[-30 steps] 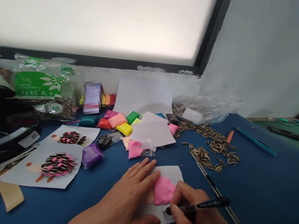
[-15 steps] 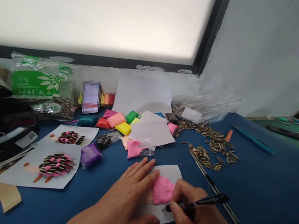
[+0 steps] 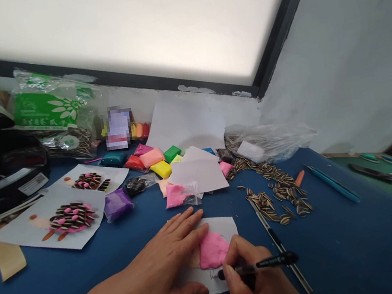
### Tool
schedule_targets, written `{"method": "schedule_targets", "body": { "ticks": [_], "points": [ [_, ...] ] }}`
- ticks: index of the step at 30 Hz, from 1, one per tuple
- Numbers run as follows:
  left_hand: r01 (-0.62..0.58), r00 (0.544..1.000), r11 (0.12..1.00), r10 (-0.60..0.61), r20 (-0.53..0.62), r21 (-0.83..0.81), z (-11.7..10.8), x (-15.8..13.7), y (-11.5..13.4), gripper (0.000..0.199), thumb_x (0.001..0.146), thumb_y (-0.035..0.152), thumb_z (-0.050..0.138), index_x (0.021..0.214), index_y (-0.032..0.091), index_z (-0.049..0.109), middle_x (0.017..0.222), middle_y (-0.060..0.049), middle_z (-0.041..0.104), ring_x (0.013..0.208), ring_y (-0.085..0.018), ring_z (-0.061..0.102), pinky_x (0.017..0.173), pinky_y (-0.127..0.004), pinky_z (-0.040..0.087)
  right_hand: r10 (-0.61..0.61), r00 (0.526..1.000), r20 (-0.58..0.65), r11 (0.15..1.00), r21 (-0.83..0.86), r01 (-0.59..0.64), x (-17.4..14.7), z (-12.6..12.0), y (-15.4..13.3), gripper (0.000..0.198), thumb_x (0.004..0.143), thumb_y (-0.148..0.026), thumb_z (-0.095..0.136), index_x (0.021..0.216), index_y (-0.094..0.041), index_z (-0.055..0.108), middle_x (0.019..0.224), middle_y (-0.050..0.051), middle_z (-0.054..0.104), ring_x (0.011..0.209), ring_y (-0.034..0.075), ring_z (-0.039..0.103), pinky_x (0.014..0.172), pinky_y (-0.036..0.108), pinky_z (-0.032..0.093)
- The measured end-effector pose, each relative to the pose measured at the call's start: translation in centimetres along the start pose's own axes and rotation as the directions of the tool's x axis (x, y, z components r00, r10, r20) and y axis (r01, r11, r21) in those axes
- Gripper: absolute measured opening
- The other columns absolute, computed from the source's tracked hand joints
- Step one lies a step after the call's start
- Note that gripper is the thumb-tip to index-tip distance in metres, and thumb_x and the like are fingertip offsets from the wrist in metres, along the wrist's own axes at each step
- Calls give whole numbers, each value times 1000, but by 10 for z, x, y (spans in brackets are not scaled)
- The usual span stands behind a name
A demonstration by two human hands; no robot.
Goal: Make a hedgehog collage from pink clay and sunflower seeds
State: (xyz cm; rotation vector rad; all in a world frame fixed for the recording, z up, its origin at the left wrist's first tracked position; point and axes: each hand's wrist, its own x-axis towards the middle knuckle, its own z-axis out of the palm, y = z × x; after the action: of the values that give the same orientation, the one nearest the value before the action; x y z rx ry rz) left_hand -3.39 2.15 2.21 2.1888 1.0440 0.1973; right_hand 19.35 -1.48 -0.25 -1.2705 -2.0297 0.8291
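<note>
In the head view the right hand [image 3: 252,272] pinches a black pen [image 3: 276,260] between thumb and fingers, its working end at the white paper [image 3: 224,224] just left of that grip, while the left hand [image 3: 175,260] lies flat over the sheet's left part, thumb spread and grasping nothing. Just above and left of the pinch sits pink clay [image 3: 213,250], a flattened, smooth, rounded patch bordering a peach patch [image 3: 196,259] partly under the left fingers, with short dark strokes drawn below.
</note>
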Motion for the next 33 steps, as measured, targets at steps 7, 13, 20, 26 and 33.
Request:
{"method": "schedule_targets", "body": {
  "ticks": [7, 13, 20, 26, 33],
  "points": [
    [9, 1000, 1000, -9, 10, 19, 1, -1, 1, 86, 87, 37, 75, 162, 22, 36, 169, -10, 15, 155, -36, 11, 121, -60, 16, -89, 994, -58, 996, -30, 87, 1, 5, 8, 17, 92, -25, 48, 76, -25, 43, 57, -6, 49, 45, 10, 44, 45, 23, 29],
    [5, 1000, 1000, -5, -3, 10, 0, 1, 1, 86, 86, 36, 75, 162, 23, 35, 168, -10, 15, 155, -35, 12, 121, -60, 16, -42, 999, -24, 999, -30, 41, 0, 1, 3, 15, 92, -24, 49, 78, -24, 44, 59, -5, 51, 48, 11, 47, 49, 23, 33],
    [30, 998, 998, -33, 44, 57, 1, 0, 0, 87, 89, 39, 72, 163, 21, 31, 170, -8, 10, 156, -33, 7, 121, -59, 14, -37, 999, -7, 999, -7, 37, 0, 0, 0, 15, 91, -22, 49, 78, -25, 43, 59, -6, 49, 48, 11, 47, 49, 23, 32],
    [27, 999, 999, -28, 28, 38, 0, 1, 3, 91, 87, 39, 74, 164, 23, 29, 170, -8, 11, 156, -33, 8, 121, -59, 13, -20, 998, -56, 1000, -14, 20, -2, -2, -2, 16, 92, -22, 49, 76, -24, 44, 59, -5, 50, 49, 12, 49, 49, 23, 35],
    [-58, 996, 998, 56, -66, -30, 7, -7, -11, 90, 91, 39, 76, 165, 35, 24, 172, -2, 5, 156, -35, 12, 123, -55, 16, -100, 970, -220, 986, -151, 68, 12, -31, -3, 15, 99, -19, 47, 106, -21, 60, 87, 4, 68, 76, 19, 68, 68, 28, 54]
  ]
}}
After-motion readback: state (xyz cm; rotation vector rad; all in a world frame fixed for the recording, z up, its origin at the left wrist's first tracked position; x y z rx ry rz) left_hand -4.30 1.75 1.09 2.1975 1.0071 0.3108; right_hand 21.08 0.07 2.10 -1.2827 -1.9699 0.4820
